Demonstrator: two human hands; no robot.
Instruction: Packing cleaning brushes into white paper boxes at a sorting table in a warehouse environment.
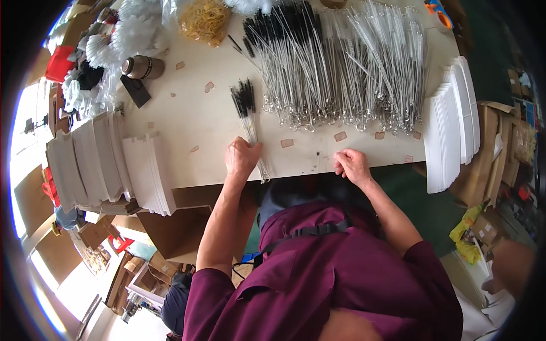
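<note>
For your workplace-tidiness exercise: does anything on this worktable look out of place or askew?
Mostly orderly. One black-tipped brush lies slanted by itself left of the big brush pile, and small tan tape scraps are scattered over the table. The left hand grips a small brush bundle.

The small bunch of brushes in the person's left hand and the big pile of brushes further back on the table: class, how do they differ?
The small bunch is a few brushes gripped by the left hand; the big pile is many, lying loose, untouched. The bunch shows only black bristles; the pile has black-bristled and white-bristled ones. The bunch sits near the table edge, the pile further back. Both are thin wire-stemmed brushes.
</note>
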